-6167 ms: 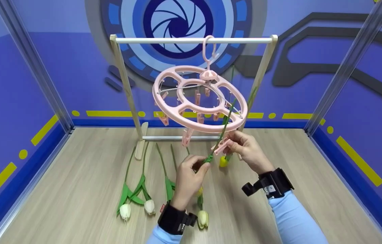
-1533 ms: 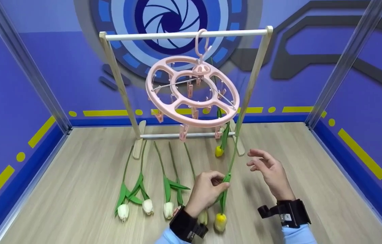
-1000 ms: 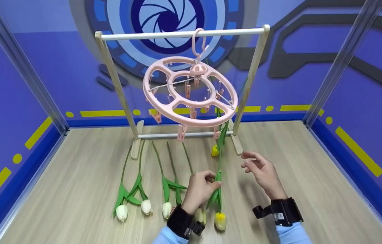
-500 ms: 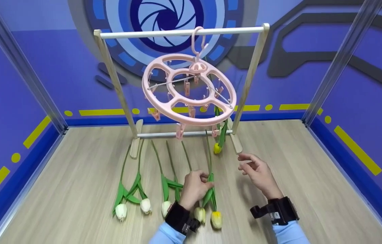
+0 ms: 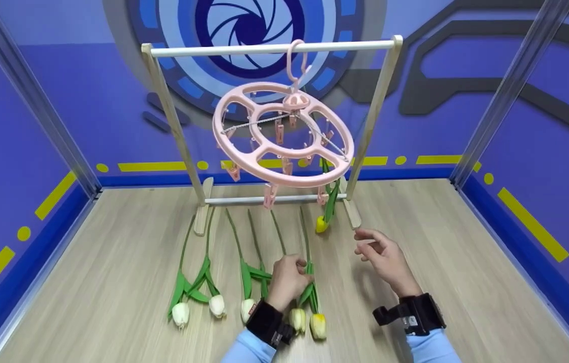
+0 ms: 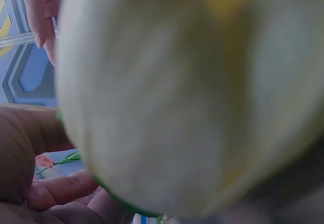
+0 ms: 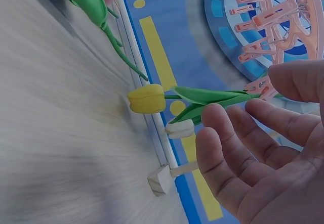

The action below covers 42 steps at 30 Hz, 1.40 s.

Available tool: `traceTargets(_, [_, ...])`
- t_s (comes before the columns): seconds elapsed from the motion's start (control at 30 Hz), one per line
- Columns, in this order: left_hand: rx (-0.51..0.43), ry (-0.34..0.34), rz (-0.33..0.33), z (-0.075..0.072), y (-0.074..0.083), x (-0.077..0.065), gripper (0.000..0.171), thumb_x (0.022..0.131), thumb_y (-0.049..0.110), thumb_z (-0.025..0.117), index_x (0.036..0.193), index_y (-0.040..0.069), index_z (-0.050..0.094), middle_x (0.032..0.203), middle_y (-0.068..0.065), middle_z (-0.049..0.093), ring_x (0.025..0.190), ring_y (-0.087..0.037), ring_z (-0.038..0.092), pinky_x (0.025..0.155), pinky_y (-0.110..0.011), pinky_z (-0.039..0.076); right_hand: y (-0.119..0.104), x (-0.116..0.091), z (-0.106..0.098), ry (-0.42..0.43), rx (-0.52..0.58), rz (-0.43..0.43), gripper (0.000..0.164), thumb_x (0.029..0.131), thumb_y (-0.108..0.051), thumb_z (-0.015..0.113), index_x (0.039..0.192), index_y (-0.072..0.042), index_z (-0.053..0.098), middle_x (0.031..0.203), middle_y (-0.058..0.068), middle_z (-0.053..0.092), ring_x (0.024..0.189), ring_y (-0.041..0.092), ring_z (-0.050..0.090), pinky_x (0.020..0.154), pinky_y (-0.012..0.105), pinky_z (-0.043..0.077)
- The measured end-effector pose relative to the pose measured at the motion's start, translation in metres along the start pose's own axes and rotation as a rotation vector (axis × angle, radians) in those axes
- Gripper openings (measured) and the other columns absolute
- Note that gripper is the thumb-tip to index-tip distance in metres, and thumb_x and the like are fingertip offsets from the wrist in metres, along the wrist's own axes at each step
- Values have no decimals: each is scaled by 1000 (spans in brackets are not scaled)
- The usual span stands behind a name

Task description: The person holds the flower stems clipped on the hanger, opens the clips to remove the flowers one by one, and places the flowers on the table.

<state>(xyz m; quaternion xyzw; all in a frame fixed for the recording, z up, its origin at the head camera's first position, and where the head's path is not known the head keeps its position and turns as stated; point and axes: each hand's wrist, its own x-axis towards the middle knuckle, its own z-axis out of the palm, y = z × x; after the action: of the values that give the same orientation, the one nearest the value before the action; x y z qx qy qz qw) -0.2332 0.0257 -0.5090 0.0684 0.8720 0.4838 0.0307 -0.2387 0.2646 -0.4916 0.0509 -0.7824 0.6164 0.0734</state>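
Observation:
My left hand [image 5: 287,280] pinches a yellow-and-cream tulip [image 5: 318,326] by its green leaves, low over the table, beside a pale tulip [image 5: 297,321]. In the left wrist view the tulip's bloom [image 6: 152,92] fills most of the picture and hides the stem; the thumb and fingers [image 6: 66,186] show at its left. My right hand [image 5: 383,259] hovers to the right, fingers loosely bent and holding nothing. Beyond it, a yellow tulip [image 7: 147,98] hangs bloom down from a pink clip [image 7: 260,87], as the right wrist view shows.
A pink round clip hanger [image 5: 284,179] tilts down to the right from the white bar [image 5: 224,50] of a wooden rack [image 5: 383,96]. White tulips [image 5: 180,315] lie in a row at left, stems pointing at the rack. Blue walls [image 5: 552,176] enclose the table [image 5: 415,217].
The right hand has let go of the clip and drawn back. The left hand has lowered its tulip from the hanger to the table and shifted it left beside the pale tulip.

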Motion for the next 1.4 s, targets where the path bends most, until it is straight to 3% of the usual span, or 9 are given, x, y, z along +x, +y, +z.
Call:
traceTargets(0.37, [86, 22, 68, 0, -3, -1, 30, 84, 0, 81, 111, -7, 70, 89, -12, 69, 85, -27, 67, 77, -45, 57, 0, 2, -1, -15, 0, 6, 31, 102, -2, 62, 132, 4, 64, 127, 27, 63, 90, 14, 67, 77, 24, 55])
traceTargets(0.9, [130, -51, 50, -19, 13, -7, 34, 86, 4, 81, 115, -8, 67, 95, -15, 69, 88, -30, 66, 78, -47, 55, -1, 3, -2, -20, -3, -1, 30, 102, -2, 62, 131, 4, 64, 127, 26, 64, 90, 13, 68, 77, 23, 55])
traceTargets(1.13, [111, -57, 47, -29, 21, -10, 35, 91, 7, 77, 122, -6, 67, 107, -17, 69, 98, -32, 67, 84, -48, 55, -2, 4, -2, -20, -12, -6, 29, 102, -1, 62, 130, 4, 65, 125, 24, 65, 88, 13, 68, 75, 23, 54])
traceTargets(1.4, [76, -52, 118, -37, 32, -18, 33, 94, 12, 76, 123, -2, 68, 111, -16, 70, 93, -25, 67, 79, -42, 56, -4, 1, -4, -29, -21, -21, 29, 102, -1, 61, 130, 4, 65, 125, 21, 66, 90, 13, 68, 77, 24, 55])
